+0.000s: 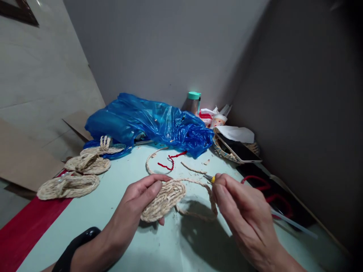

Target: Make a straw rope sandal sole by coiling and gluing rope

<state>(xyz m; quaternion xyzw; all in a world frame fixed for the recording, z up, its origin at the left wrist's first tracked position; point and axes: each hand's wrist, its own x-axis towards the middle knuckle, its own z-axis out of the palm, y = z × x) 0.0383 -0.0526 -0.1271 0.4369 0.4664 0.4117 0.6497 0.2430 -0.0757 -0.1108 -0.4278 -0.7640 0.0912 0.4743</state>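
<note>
An oval sole of coiled straw cord (167, 198) is gripped at its left side by my left hand (138, 198), thumb on top and fingertips showing underneath. From its upper edge a loose length of braided straw cord (213, 200) loops right and back below. My right hand (244, 207) is closed round a small tool with a yellow collar and thin metal tip (211, 178), pointing left; its handle is hidden in the fist. The cord passes close by the right fingers; whether they touch it I cannot tell. Behind lie a red twisted cord (171, 162) and a short straw piece (193, 168).
Woven straw sandals (68, 187) sit in a row at left, near a red cloth (36, 226). A blue plastic bag (147, 117) lies at the back beside a bottle (194, 102). At right are a basket with a phone (241, 147) and red-handled scissors (279, 204).
</note>
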